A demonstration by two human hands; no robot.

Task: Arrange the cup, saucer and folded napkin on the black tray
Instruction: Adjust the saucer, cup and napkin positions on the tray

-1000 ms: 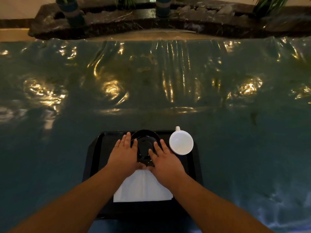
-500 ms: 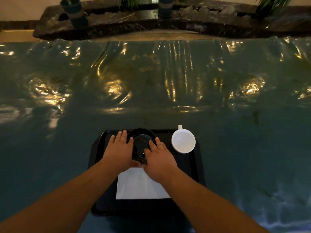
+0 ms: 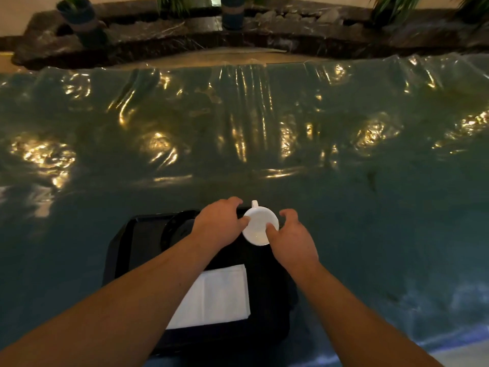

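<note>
Head view, single frame. Landmark: tray (image 3: 124, 242), black, lying on a table under glossy plastic sheet (image 3: 238, 133).

Positions relative to tray:
- Napkin (image 3: 219, 295): white, folded, flat on the near half of the tray, slightly right of centre. Left forearm crosses its left edge.
- Saucer (image 3: 172, 229): dark, on the far-left part of the tray; mostly hidden by the left hand and hard to separate from the tray surface.
- Cup (image 3: 258, 225): white, at the far-right corner of the tray, handle pointing away from the person. Whether it is upright or mouth-down cannot be told in this light.

Hands:
- Left hand (image 3: 218, 223): fingers curled loosely, fingertips touching the cup's left rim.
- Right hand (image 3: 292, 237): half open, one finger lying on the cup's near-right rim, the other fingers curved round its right side. Contact on both sides, but not a closed grasp; cup looks to be resting on the tray, though a slight lift cannot be ruled out.

Progress, as judged: all three items are on the tray, napkin looks placed. Cup stands apart from the saucer, so setting it onto the saucer is probably what remains.
</note>
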